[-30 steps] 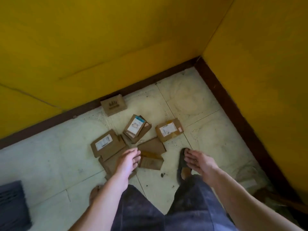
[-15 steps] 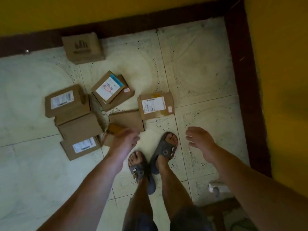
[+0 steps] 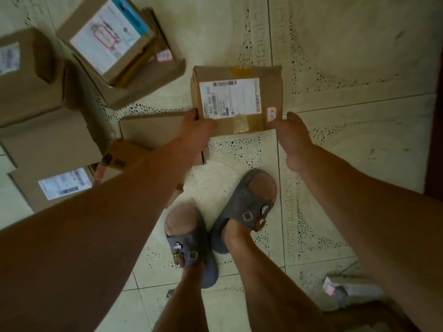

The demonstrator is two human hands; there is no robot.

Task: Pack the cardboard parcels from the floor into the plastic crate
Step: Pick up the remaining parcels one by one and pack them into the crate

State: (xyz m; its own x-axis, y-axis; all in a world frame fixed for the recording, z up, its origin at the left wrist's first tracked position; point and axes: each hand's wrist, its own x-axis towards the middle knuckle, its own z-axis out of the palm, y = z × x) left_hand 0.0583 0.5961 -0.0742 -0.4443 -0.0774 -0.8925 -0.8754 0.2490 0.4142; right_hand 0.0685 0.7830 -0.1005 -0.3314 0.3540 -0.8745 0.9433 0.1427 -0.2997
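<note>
A brown cardboard parcel (image 3: 236, 99) with a white barcode label lies on the tiled floor in front of my feet. My left hand (image 3: 200, 130) grips its near left corner, thumb on the top face. My right hand (image 3: 291, 133) holds the near right corner, fingers curled against the side. Several more parcels lie to the left: one with a blue-edged label (image 3: 107, 37) stacked on another, a flat plain one (image 3: 151, 129) just left of my left hand, and a labelled one (image 3: 61, 185) under my left forearm. The plastic crate is out of view.
My feet in grey sandals (image 3: 247, 207) stand on the pale tiles just behind the parcel. A dark skirting board (image 3: 436, 140) runs along the right edge. A small whitish object (image 3: 345, 286) lies on the floor at lower right.
I have bent down closer to the floor. Both hands moved forward from above my feet to the near corners of the labelled parcel and took hold of it.
</note>
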